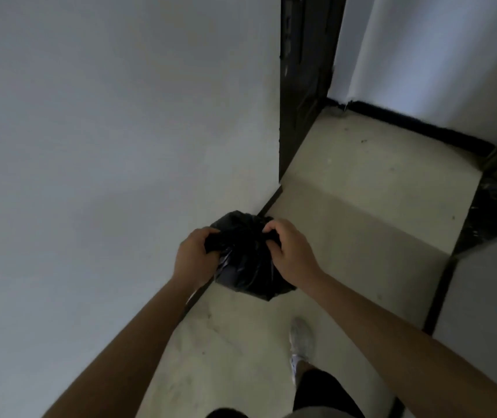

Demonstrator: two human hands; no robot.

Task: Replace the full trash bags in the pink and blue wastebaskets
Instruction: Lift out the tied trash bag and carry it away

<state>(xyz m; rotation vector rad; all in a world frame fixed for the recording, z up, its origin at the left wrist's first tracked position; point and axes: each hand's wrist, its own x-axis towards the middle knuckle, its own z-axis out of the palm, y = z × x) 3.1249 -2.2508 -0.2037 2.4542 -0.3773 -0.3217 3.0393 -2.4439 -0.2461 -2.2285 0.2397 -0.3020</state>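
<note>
A full black trash bag (pixel 245 260) hangs in front of me, low in the middle of the head view, above the floor beside the left wall. My left hand (pixel 194 254) grips the bag's gathered top on its left side. My right hand (pixel 291 251) is closed on the top on its right side. Both fists pinch bunched black plastic. No pink or blue wastebasket is in view.
A white wall (pixel 105 146) fills the left, with a dark baseboard (pixel 268 203) at its foot. A pale tiled floor (pixel 361 206) runs ahead to a dark door frame (pixel 304 86). Dark trim (pixel 482 212) borders the right. My shoe (pixel 301 339) stands on the floor below the bag.
</note>
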